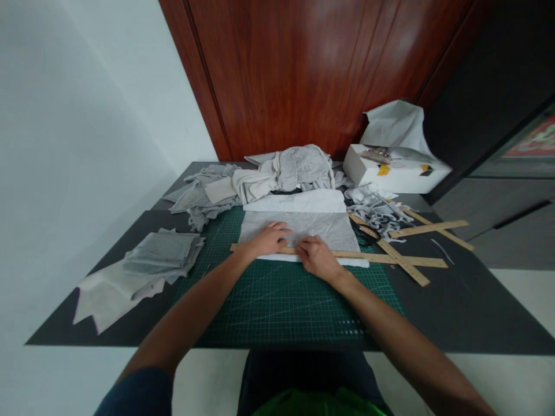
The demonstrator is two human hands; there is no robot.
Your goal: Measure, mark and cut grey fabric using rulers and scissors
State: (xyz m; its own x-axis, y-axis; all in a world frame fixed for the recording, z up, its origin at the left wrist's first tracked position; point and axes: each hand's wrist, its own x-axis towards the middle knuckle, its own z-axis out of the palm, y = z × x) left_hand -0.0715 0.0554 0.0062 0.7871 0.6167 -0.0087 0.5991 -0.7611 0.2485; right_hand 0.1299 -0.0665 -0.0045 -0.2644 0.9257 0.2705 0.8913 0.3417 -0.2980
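A piece of light grey cloth (310, 225) lies flat on the green cutting mat (277, 312), with a white folded strip along its far side. Across its near edge runs a long wooden ruler (351, 254). My left hand (269, 239) rests on the ruler and cloth, fingers stretched out to the right. Just to its right, my right hand (318, 258) is closed at the ruler, with thumb and fingers pinched together; whatever is between them is hidden. Black-handled scissors (368, 232) lie to the right of the cloth.
Folded grey cloths (162, 254) lie on the left of the dark table (459, 323). Heaped grey fabric (299, 167) fills the back. At right are crossed wooden rulers (403, 263), fabric scraps (375, 208) and a white box (394, 173). A white wall stands left, a wooden panel behind.
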